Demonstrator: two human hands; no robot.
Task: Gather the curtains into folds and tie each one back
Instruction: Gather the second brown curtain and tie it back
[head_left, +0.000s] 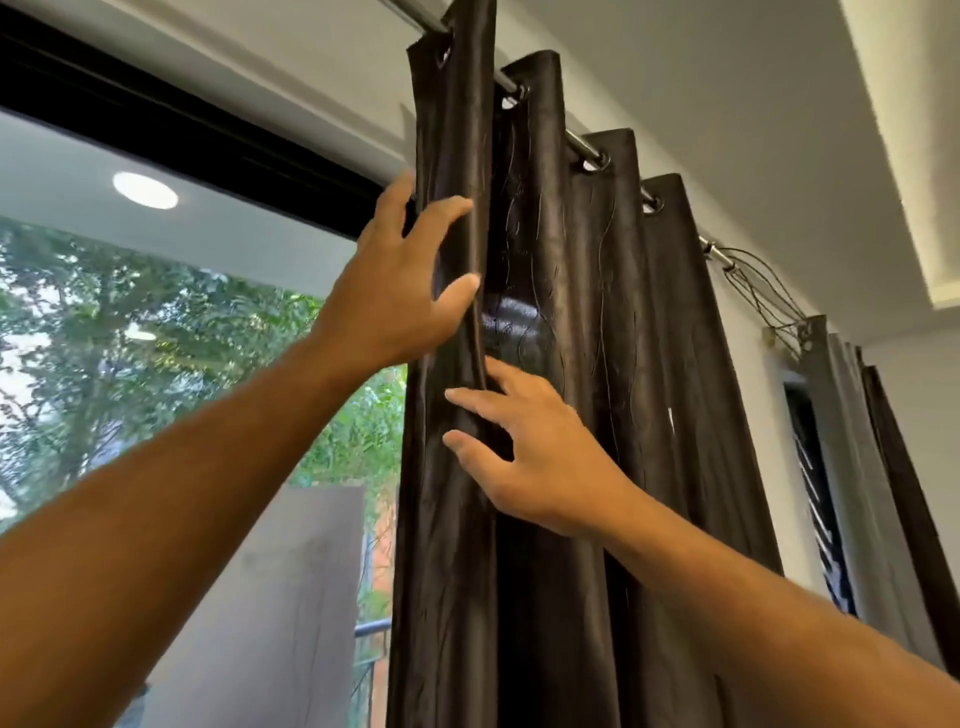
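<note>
A dark brown shiny curtain (587, 322) hangs by metal eyelets from a steel rod (582, 143), bunched into several vertical folds right of the window. My left hand (400, 280) is raised at the curtain's left edge, fingers spread, thumb and fingertips resting on the outermost fold. My right hand (540, 457) is lower, fingers apart, with its fingertips pressing the same fold from the right. Neither hand closes around the fabric.
A large window (156, 338) with a black frame fills the left, trees outside. A second, grey and dark curtain (878, 467) hangs at the far right. A wire finial (758, 291) ends the rod. White ceiling above.
</note>
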